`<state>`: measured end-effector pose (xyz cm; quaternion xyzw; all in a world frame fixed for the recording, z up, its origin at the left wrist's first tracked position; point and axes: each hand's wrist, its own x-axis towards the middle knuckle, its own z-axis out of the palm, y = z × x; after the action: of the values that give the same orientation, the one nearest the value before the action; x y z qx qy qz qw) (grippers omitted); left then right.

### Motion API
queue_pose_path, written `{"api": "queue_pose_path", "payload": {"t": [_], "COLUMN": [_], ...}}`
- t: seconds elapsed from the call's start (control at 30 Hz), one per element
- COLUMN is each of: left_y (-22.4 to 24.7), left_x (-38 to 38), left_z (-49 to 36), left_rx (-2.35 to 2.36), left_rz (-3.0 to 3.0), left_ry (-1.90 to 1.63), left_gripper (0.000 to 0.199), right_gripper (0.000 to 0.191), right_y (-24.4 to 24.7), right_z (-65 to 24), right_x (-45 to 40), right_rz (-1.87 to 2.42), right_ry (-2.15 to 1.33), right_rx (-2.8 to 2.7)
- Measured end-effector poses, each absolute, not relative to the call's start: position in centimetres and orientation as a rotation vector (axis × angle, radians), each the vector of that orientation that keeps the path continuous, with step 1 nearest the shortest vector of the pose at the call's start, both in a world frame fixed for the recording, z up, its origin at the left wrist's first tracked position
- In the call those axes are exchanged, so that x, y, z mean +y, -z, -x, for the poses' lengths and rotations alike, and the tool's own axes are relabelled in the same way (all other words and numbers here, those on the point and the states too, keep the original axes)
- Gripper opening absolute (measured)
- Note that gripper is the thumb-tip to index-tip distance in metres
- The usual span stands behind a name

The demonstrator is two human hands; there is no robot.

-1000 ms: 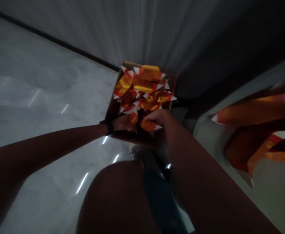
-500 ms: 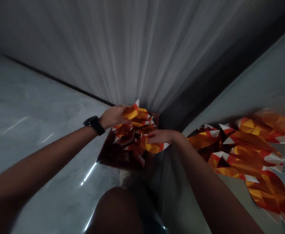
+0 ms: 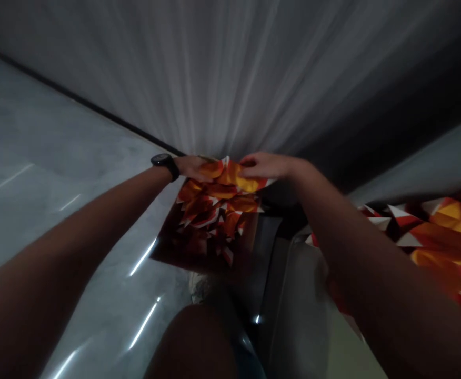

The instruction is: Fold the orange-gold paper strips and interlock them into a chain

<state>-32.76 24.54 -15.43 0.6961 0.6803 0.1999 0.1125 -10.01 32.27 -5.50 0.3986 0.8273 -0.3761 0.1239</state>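
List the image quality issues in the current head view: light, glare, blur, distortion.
Head view: dim overall, near end of the box sunk in shadow; bright streaks of glare on the floor; grey wall smeared into radiating streaks; both forearms look stretched toward the frame edges; folded papers at right soft.

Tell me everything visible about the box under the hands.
The box is open-topped and dark reddish-brown, probably cardboard, with straight walls. It appears to sit on the grey floor, against a grey, streaked surface. Shiny orange, red and white folded pieces pile higher at its far end; its near end is deeply shadowed. The left hand and right hand touch pieces there; whether either touches the box is unclear.
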Motion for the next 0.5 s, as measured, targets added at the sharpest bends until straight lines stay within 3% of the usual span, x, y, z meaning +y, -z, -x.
{"api": "queue_pose_path", "payload": {"t": [0.2,0.33,0.4,0.5], "left_y": [15.8,14.8,15.3,17.9], "left_x": [23.2,18.3,14.1,8.2], "left_z": [33.9,33.7,32.6,30.7], "left_rx": [1.953,1.985,2.1,1.98], "left_rz": [-2.052,-2.033,-1.887,-1.885], "left_ry": [-0.703,-0.92,-1.058,-0.85], "left_gripper": [0.052,0.037,0.032,0.026], "right_gripper": [0.032,0.029,0.034,0.052], "right_y": [12.2,14.5,14.5,14.1], "right_z": [12.5,12.2,11.6,10.7], "right_x": [35.2,34.4,34.0,33.6], "right_rz": [-1.196,-1.152,-1.096,-1.145], "right_ry": [0.898,0.861,0.875,0.792], "right_rx": [2.595,2.607,2.598,2.548]}}
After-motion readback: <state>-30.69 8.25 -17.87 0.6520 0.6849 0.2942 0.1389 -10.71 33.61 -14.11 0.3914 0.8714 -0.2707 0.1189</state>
